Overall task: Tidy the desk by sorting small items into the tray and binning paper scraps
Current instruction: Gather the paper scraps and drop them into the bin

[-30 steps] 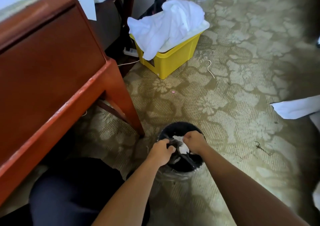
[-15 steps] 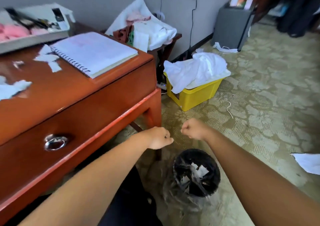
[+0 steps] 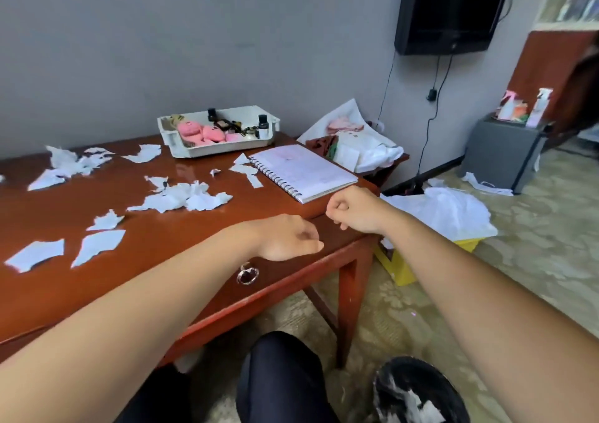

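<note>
Far-left across desk, facing paper scraps, favouring nearer left hand over right hand, both fisted, nothing seen held.

Tray sits at the back of the desk, small items in it; notebook lies just right of it, before it; paper scraps spread over the desk left of the notebook; bin stands on the floor, before the desk's right end.
</note>
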Motion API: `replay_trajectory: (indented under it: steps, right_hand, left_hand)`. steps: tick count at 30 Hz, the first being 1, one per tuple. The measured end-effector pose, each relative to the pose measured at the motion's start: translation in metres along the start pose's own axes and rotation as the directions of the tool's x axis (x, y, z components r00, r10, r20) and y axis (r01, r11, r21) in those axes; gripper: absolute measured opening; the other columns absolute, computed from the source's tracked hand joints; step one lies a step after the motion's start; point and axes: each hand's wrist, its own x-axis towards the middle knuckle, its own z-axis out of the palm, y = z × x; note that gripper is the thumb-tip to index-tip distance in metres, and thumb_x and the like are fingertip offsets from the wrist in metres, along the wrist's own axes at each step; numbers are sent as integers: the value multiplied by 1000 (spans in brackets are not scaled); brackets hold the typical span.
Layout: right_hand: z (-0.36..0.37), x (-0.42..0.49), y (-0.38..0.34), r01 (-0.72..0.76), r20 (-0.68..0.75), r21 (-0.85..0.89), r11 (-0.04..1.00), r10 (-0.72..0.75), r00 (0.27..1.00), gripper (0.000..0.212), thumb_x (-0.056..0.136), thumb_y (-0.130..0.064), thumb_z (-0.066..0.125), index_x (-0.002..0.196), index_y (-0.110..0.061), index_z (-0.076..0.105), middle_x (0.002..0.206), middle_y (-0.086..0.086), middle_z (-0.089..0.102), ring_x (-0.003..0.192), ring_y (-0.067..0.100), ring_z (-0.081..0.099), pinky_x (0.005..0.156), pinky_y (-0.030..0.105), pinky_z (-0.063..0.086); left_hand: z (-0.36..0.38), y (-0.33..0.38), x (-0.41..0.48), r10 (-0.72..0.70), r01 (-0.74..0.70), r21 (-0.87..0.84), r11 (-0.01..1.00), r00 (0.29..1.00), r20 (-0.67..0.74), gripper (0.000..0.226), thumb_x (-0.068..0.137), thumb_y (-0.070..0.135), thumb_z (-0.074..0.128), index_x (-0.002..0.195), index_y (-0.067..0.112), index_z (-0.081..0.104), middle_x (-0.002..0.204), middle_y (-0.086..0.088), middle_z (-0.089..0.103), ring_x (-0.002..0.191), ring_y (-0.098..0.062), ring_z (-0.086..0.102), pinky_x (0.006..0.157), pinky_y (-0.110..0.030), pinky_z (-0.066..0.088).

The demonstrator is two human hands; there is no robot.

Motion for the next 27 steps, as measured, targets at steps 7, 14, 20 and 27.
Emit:
replay_trajectory:
  steps: [7, 14, 20, 27]
  right_hand:
    - [18, 30, -78, 132, 63, -56, 990, -128, 990, 10, 91, -23, 57, 86, -17, 63, 70, -6, 57, 72, 19, 66, 75, 30, 49]
    - [70, 62, -134, 211, 42, -187, 959, -207, 977, 43, 87, -30, 63, 126, -16, 54, 128, 7, 53, 118, 25, 51, 97, 36, 45]
    - [121, 81, -163, 142, -44, -317, 938, -164, 986, 61, 89, -43, 55, 140, -18, 34, 141, 11, 39, 128, 34, 39, 100, 42, 40]
    - [158, 99, -176, 198, -202, -288, 937, -262, 944, 53, 95, -39, 47, 142, -20, 33, 137, 7, 46, 124, 28, 41, 99, 37, 37]
  left_hand:
    - [-42, -42, -58, -91, 95, 19, 995, 986, -141, 38, 97, 40, 42, 124, 16, 56, 126, -5, 60, 118, -23, 53, 104, -38, 40]
    - [-43, -115, -115, -431, 461, 7, 887, 835, -342, 43, 95, 45, 43, 128, 19, 52, 131, -4, 55, 119, -25, 52, 100, -38, 43]
    - [-4, -183, -149, -756, 753, -208, 624, 515, -403, 79, 86, 66, 40, 149, 25, 15, 158, -5, 15, 146, -29, 14, 111, -57, 19]
    - [15, -225, -145, -741, 715, -271, 645, 497, -451, 90, 84, 72, 35, 151, 26, -5, 160, -9, 8, 148, -29, 6, 117, -49, 12]
